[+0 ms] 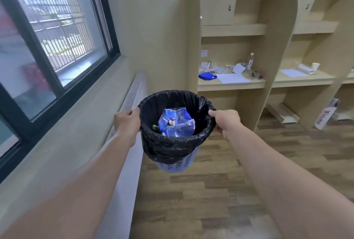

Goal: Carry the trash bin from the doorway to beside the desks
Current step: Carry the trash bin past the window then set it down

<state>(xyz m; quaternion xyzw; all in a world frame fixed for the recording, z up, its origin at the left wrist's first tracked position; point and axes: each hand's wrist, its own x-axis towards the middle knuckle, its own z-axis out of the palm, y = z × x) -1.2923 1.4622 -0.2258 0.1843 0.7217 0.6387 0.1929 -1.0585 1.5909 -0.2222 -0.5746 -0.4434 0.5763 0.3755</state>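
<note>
The trash bin (pixel 177 164) is a blue perforated plastic basket lined with a black bag, held up in the air above the wood floor. Inside lies a crumpled blue plastic wrapper (pixel 176 123). My left hand (pixel 127 124) grips the bin's left rim and my right hand (pixel 225 122) grips its right rim. The nearest desk (pixel 231 83), light wood with shelves above, stands just beyond the bin to the right, with a second desk (pixel 302 80) further right.
A white radiator (pixel 132 101) runs along the wall under the window (pixel 57 34) on the left. Papers, a bottle (pixel 250 62) and a blue cloth lie on the nearest desk. A printed box (pixel 325 114) leans under the second desk. Wood floor (pixel 201 200) stretches ahead.
</note>
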